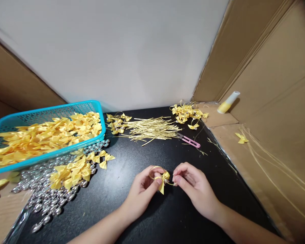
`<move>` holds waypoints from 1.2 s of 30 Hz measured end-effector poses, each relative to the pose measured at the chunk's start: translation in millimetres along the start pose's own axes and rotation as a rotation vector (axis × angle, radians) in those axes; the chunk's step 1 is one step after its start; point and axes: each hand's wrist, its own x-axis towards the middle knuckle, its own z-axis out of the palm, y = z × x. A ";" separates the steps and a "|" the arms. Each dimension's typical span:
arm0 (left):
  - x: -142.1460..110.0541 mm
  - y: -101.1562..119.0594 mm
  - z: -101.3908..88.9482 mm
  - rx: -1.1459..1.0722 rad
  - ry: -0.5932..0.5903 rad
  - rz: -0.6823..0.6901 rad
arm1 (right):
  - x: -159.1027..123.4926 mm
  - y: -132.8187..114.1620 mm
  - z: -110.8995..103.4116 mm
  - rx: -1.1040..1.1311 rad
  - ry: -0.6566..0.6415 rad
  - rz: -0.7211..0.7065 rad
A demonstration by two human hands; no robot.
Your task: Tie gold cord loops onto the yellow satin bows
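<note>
My left hand [142, 189] pinches a small yellow ribbon bow [164, 179] low over the black table [152, 210]. A loop of thin gold wire [154, 168] curls up from the bow over my left fingers. My right hand [193, 184] faces it, fingers pinched on the wire end at the bow's right side. Both hands rest near the table's front middle.
A teal basket [40, 115] full of yellow bows stands at the left. Loose bows [71, 171] lie on a heap of silver beads [48, 200]. Gold wire pieces [149, 128], pink snips [190, 141] and finished bows [186, 113] lie behind. Cardboard walls [269, 101] close the right.
</note>
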 end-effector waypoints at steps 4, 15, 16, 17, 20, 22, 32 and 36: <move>-2.0 0.4 0.8 0.040 -0.029 -0.015 | 2.5 -0.1 0.7 0.033 0.070 0.052; -3.8 3.5 5.0 0.200 -0.013 0.032 | -3.9 -1.0 -12.1 0.296 -0.036 -0.216; -3.6 3.9 5.6 0.227 -0.016 0.052 | -3.9 -1.9 -13.0 0.295 -0.046 -0.228; -3.4 4.1 6.3 0.255 -0.017 0.073 | -3.6 -3.1 -13.9 0.292 -0.047 -0.236; -3.1 4.6 7.3 0.304 -0.006 0.109 | -1.7 -8.1 -15.5 0.263 -0.067 -0.241; -3.1 4.1 6.9 0.299 0.003 0.104 | -0.6 -11.7 -14.9 0.189 -0.147 -0.257; -6.0 -4.0 3.9 0.071 0.002 0.039 | 1.0 -6.0 -8.7 -0.312 -0.199 -0.294; -6.0 -5.2 3.4 0.055 0.013 0.035 | 1.3 -5.4 -7.6 -0.299 -0.191 -0.239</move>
